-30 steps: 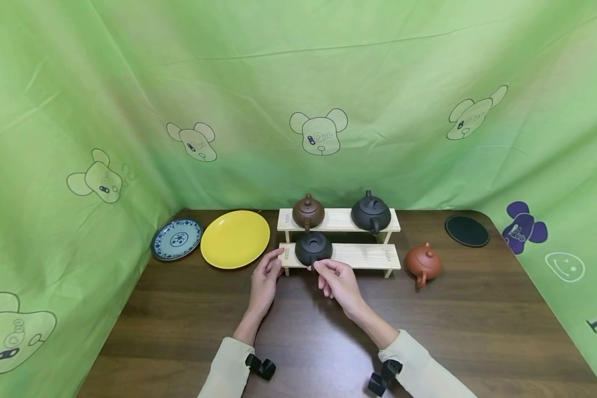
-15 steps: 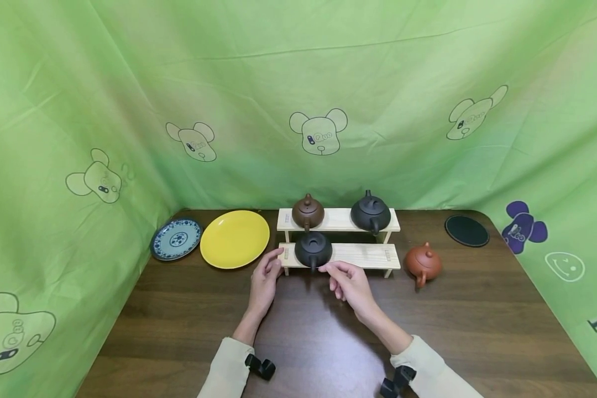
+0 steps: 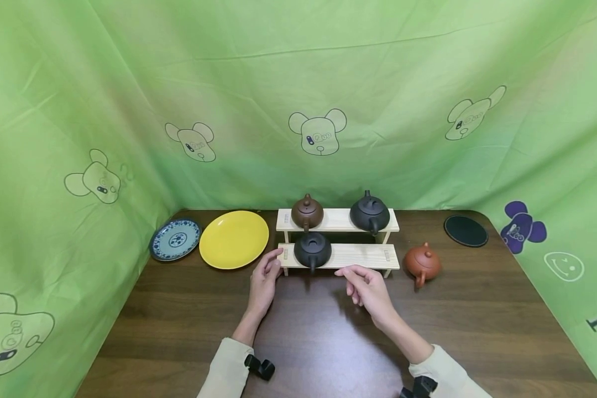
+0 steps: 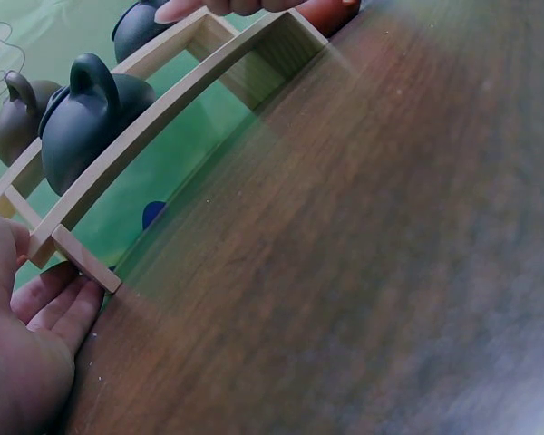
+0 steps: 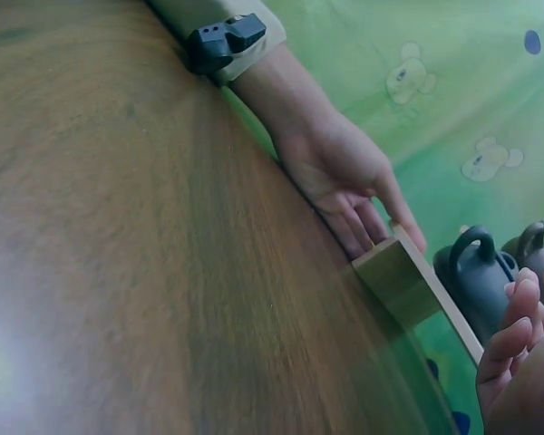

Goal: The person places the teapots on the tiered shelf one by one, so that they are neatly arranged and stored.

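Observation:
In the head view my left hand (image 3: 264, 282) holds the left end of the lower tier of a pale wooden stand (image 3: 363, 255). Its fingers lie against the end leg (image 4: 86, 258) in the left wrist view. A black teapot (image 3: 312, 250) sits on that tier, its handle facing me. To the right of this teapot, by the stand's front edge, is my right hand (image 3: 370, 290), fingers loosely bent and holding nothing. The upper tier (image 3: 336, 219) carries a brown teapot (image 3: 307, 211) on the left and a larger black teapot (image 3: 370, 212) on the right.
A red clay teapot (image 3: 422, 262) stands on the table right of the stand. Behind it lies a dark oval mat (image 3: 466, 231). Left of the stand are a yellow plate (image 3: 234, 239) and a blue patterned plate (image 3: 176, 239). A green cloth (image 3: 258, 182) encloses the table.
My right hand has let go of the lower black teapot's handle and drawn away to the right. My left hand and the teapots stay in place.

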`<state>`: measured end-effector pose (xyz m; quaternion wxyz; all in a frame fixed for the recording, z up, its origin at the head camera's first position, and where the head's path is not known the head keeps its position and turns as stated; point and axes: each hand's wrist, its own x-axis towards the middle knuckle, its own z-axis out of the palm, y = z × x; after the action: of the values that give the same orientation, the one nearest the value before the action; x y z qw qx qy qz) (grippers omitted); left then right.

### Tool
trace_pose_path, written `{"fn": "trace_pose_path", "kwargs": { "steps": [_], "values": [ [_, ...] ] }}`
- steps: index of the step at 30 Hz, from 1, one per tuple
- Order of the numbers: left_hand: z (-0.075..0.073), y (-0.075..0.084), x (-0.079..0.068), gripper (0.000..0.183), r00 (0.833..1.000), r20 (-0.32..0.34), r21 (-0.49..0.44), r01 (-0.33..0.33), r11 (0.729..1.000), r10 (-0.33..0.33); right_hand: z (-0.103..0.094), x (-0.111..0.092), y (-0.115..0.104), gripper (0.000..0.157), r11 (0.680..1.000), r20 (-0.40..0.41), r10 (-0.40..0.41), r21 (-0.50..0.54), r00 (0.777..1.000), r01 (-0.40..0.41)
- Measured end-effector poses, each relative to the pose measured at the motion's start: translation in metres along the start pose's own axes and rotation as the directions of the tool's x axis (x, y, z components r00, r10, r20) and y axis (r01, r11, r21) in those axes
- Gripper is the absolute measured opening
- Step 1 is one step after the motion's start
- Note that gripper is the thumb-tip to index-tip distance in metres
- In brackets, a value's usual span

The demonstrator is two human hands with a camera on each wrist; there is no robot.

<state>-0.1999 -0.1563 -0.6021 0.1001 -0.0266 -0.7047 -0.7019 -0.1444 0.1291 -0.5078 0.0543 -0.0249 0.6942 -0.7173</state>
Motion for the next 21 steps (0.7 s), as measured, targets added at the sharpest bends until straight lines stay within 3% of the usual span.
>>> {"fn": "trace_pose_path", "kwargs": {
  "steps": [21],
  "values": [
    [-0.001,-0.001,0.000,0.029,1.000,0.012,-0.013,0.014,1.000,-0.014,-0.044,-0.032,-0.003,0.029,0.996,-0.068,-0.069,-0.055,0.995,0.065]
  ]
}}
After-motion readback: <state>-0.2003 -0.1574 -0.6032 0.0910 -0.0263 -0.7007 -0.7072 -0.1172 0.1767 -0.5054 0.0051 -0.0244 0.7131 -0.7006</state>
